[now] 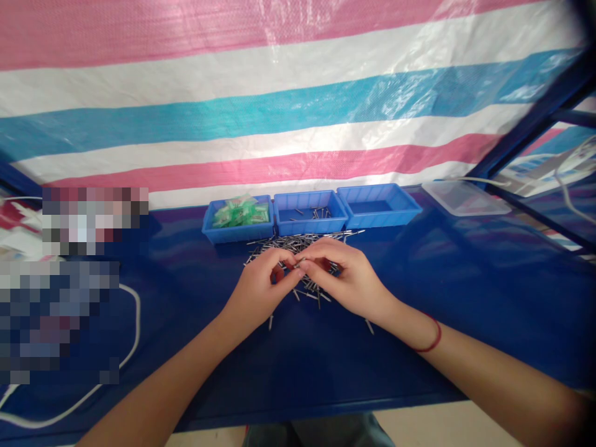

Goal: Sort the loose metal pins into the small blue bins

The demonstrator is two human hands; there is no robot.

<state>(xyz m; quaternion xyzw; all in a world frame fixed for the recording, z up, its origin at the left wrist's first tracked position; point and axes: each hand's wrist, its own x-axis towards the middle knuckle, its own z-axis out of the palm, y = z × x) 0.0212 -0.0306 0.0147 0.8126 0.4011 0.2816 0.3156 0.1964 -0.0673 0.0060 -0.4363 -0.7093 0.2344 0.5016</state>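
A workshop; blue bins [311, 224] and heaped fasteners [285, 244].

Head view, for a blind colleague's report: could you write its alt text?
A person's left hand and right hand together pinch a small metal piece above a pile of rivet-like pins on a dark blue table. Behind stand three blue bins, the left holding green packets, the middle more pins.

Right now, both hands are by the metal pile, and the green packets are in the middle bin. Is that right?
Not quite: the green packets are in the left bin. The middle bin has metal bits. The head view shows it. The left hand and right hand are by the metal pile.
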